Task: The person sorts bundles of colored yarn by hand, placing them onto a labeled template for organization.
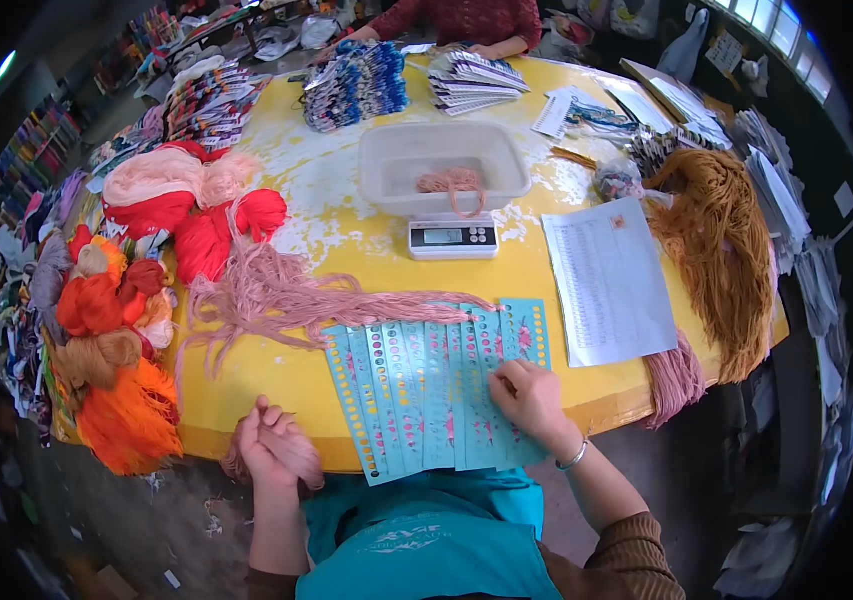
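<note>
My left hand (262, 447) is closed round a bundle of dusty-pink thread (296, 456) at the table's front edge. My right hand (530, 402) rests over the right side of the turquoise punched cards (411, 400), its fingers curled; whatever they hold is hidden. These cards overlap in a fan, with rows of holes and pink flower prints, and reach over the table edge towards my lap. Across their top edge lies a long hank of dusty-pink thread (346, 300), spreading loose to the left. Beyond the cards, a digital scale (453, 238) stands in front of a clear plastic tub (381, 185) containing pink thread (449, 181).
Orange and red skeins (121, 400) crowd the yellow table's (316, 225) left side. A printed sheet (611, 290) lies right, beside brown thread (716, 240); more pink thread (674, 380) hangs there. At the far side sits another person (456, 22) behind blue thread cards (354, 85).
</note>
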The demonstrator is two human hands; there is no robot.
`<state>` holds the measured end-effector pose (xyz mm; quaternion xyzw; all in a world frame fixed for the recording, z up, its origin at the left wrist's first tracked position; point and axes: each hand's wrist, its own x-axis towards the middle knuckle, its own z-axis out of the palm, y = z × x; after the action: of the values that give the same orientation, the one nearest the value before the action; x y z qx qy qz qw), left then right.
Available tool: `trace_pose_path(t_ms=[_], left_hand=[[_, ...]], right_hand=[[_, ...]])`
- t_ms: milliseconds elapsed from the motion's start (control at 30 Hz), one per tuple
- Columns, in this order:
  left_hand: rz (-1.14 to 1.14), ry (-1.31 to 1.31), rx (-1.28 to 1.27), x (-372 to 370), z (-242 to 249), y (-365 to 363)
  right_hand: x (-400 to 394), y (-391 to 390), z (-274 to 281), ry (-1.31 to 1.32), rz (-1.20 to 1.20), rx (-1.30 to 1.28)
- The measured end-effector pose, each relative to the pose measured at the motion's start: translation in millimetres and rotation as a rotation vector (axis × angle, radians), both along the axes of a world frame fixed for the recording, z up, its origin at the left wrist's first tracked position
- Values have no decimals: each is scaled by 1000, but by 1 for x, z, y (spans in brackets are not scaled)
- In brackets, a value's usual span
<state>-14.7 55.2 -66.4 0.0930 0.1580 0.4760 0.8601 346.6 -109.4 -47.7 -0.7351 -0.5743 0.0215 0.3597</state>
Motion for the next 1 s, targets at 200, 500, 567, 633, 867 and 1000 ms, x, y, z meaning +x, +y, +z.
trace_pose_path(t_ms=[200,500,567,633,867,1000], left_hand=[[15,37,-74,17,-5,-1],[25,26,-41,18,-8,-3],[30,35,-40,19,-8,-3],[40,44,-38,20,-7,-3],[-16,-7,-3,9,-19,1],[-88,-29,49,3,-13,0]], right_hand=[[-2,-1,-3,-25,-16,21],[36,36,39,-207,-154,200],[57,61,53,-331,-145,276],[75,90,64,-468,-128,306],[103,181,66,-795,-14,202],[103,196,56,-819,52,193]])
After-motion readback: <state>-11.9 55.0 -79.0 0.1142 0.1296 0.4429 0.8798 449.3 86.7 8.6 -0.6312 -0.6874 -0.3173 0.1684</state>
